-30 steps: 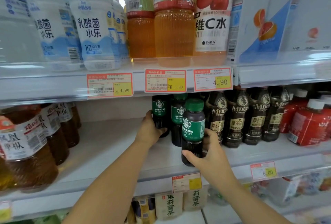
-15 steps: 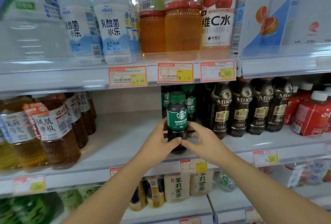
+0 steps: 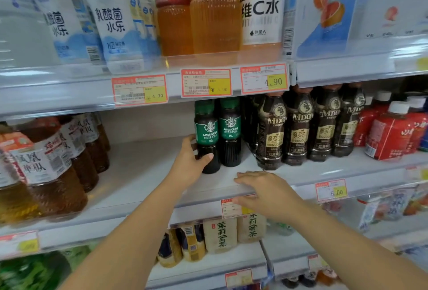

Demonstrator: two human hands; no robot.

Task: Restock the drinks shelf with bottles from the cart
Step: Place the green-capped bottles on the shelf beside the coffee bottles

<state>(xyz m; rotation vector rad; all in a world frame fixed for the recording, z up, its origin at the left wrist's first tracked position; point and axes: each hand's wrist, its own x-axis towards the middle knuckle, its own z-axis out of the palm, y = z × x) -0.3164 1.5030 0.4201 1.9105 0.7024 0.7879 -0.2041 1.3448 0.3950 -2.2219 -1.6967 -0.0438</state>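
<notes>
Left hand wrapped round lower body of dark, green-labelled plastic coffee bottle, upright on white middle shelf (twin bottle just beside, on its right), right hand flat, fingers loose, empty, at shelf's front edge.

Middle shelf: a wide bare stretch between the tea bottles at left and the left Americano bottle, open all the way to the rear wall. The left hand takes up the right end of that stretch, curled round the left Americano bottle's lower body. The right Americano bottle is just beside it, then coffee bottles packed side by side, then red bottles. No passable gaps between them. A bare front strip runs ahead of these rows, and the right hand is over it at the edge, fingers straight. Overhead, the upper shelf lip with price tags hangs low. Americano caps reach close under it, so little headroom.
</notes>
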